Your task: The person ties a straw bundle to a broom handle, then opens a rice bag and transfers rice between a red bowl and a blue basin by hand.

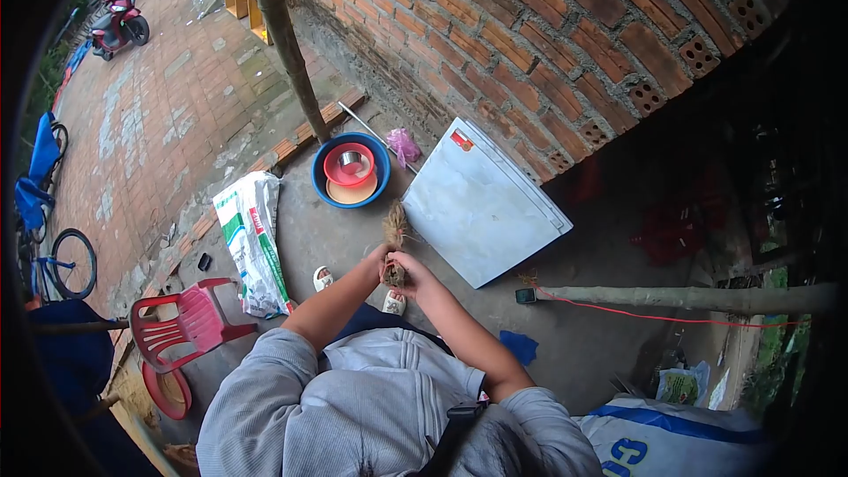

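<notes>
In front of my body I hold a bundle of brownish, straw-like stalks (pixel 395 226), its frayed end pointing away from me. My left hand (pixel 378 256) is closed round the middle of the bundle. My right hand (pixel 409 272) wraps the nearer end, close against the left. Beyond the bundle stands a blue basin (pixel 320 184) with a red basin (pixel 329 162), a tan round piece (pixel 352 192) and a small metal cup (pixel 350 159) in it. To the right of the bundle is a large white boxlike appliance (pixel 481 203).
A printed white sack (pixel 256 238) lies left of my feet, near a red plastic chair (pixel 196 322). A wooden post (pixel 287 44) rises behind the blue basin. On the right, a horizontal pole (pixel 671 299) carries a red cord (pixel 618 309). A brick wall (pixel 530 44) borders the back.
</notes>
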A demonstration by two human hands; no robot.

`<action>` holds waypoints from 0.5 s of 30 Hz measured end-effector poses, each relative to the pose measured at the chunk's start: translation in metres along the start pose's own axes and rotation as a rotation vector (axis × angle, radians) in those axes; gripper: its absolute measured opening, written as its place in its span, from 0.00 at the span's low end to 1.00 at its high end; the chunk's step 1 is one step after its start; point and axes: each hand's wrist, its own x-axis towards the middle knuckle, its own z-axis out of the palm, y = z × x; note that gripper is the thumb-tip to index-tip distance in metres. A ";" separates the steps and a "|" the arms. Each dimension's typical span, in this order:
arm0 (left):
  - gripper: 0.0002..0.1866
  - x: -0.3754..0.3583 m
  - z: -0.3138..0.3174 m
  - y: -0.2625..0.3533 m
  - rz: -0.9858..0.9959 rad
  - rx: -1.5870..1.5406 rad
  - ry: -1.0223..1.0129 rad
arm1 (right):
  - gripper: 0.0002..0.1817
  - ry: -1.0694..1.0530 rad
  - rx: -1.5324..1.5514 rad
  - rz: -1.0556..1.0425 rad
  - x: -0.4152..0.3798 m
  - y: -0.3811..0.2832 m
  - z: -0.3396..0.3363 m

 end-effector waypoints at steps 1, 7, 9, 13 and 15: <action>0.15 0.000 0.005 0.004 0.006 -0.008 -0.009 | 0.11 0.087 0.012 -0.038 -0.012 -0.004 0.012; 0.14 -0.009 0.007 0.027 0.060 -0.076 -0.025 | 0.13 -0.076 0.064 0.011 0.016 -0.004 0.016; 0.14 -0.021 -0.015 0.027 0.090 -0.129 -0.001 | 0.13 -0.166 0.024 0.028 0.027 -0.001 0.023; 0.14 -0.050 -0.076 0.023 0.171 -0.240 0.068 | 0.12 -0.359 -0.025 0.113 0.049 0.008 0.050; 0.14 -0.054 -0.103 0.023 0.183 -0.302 0.097 | 0.11 -0.478 -0.053 0.197 0.058 0.011 0.055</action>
